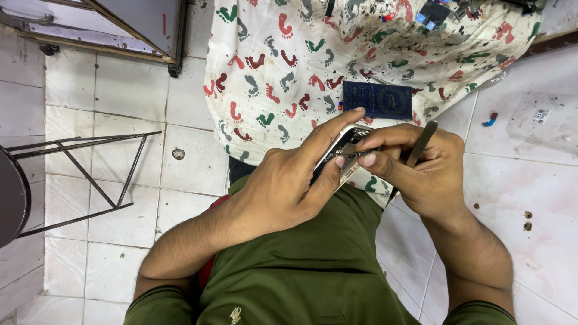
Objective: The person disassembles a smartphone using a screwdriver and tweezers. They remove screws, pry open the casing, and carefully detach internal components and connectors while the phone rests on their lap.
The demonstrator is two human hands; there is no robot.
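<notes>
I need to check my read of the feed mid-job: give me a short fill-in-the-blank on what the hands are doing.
1. The left hand holds an opened ____ with its insides showing.
2. The right hand keeps a thin metal tool in its ____.
3. The cloth beyond the hands is printed with coloured ____.
4. The flat dark blue rectangular part lies on the ____.

Missing words: phone; grip; footprints; cloth
</notes>
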